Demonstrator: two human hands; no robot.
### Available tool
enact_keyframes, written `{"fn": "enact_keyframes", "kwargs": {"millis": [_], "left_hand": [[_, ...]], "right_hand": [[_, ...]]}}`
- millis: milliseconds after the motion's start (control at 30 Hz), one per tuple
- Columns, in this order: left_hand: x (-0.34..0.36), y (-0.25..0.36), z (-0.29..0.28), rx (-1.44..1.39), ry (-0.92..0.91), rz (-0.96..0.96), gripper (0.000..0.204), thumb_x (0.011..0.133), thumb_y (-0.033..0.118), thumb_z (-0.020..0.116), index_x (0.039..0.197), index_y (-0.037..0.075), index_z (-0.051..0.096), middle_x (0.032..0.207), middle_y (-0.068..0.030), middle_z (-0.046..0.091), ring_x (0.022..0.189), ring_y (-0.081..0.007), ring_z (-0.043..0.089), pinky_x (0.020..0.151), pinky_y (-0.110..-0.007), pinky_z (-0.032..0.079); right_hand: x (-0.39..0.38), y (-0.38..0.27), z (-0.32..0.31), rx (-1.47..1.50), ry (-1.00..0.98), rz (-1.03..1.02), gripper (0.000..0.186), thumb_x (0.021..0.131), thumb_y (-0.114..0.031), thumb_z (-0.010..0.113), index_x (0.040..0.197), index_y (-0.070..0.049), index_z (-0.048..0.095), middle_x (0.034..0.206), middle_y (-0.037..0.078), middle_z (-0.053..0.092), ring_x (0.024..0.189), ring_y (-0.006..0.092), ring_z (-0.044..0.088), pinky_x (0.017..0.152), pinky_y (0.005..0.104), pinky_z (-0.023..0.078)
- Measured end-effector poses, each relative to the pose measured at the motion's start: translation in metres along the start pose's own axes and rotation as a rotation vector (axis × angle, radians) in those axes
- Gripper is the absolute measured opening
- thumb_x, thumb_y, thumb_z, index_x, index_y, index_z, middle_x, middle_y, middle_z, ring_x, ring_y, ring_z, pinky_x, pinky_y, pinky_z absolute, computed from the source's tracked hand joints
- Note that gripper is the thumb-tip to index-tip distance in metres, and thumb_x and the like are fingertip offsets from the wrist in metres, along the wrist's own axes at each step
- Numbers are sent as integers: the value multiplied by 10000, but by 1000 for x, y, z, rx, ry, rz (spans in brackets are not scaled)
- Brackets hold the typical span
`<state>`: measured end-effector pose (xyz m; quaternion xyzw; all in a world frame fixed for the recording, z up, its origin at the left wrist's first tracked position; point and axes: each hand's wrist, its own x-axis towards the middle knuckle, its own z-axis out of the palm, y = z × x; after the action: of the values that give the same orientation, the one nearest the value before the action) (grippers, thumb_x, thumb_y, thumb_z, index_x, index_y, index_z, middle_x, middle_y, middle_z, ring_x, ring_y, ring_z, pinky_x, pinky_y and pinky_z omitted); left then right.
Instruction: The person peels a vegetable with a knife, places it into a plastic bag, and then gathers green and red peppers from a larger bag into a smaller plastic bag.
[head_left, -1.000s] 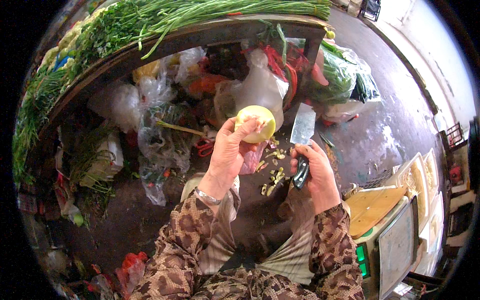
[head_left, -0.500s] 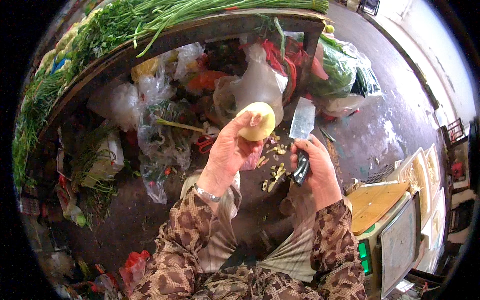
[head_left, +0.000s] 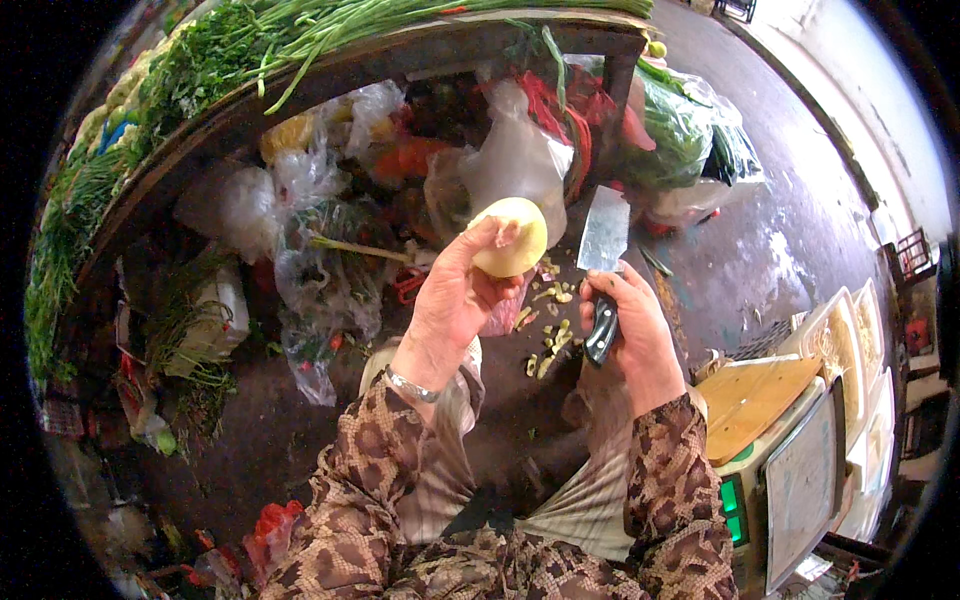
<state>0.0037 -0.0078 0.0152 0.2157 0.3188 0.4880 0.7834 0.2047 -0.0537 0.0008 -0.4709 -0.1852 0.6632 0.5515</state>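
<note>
Your left hand point(head_left: 455, 300) grips the pale peeled vegetable point(head_left: 510, 236); just right of it, your right hand point(head_left: 630, 330) is clenched around the cleaver point(head_left: 604, 262).

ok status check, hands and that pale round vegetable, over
Left hand grips pale round vegetable, raised. Right hand grips cleaver, blade up, clear of it. Peelings on floor below; nothing between.

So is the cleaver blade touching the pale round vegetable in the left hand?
Apart. The head view shows dark ground between the cleaver blade and the pale round vegetable, which the left hand holds up.
</note>
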Motion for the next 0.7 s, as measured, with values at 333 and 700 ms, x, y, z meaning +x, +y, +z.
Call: {"fn": "enact_keyframes", "kwargs": {"millis": [333,700], "left_hand": [[3,-3,-3,16,22,-3,364,886,344,641,1109,63,575,940,-103,633,694,-222,591,530,-297,468],[5,-6,-6,16,5,12,398,895,362,623,1133,48,566,970,-135,637,687,-224,587,535,-311,462]], "right_hand": [[0,-1,1,35,-7,-2,67,883,-81,605,915,-61,550,700,40,610,504,123,596,437,234,502],[0,0,2,74,-28,-12,76,878,-71,607,916,-45,547,701,45,608,506,128,593,463,242,517]]}}
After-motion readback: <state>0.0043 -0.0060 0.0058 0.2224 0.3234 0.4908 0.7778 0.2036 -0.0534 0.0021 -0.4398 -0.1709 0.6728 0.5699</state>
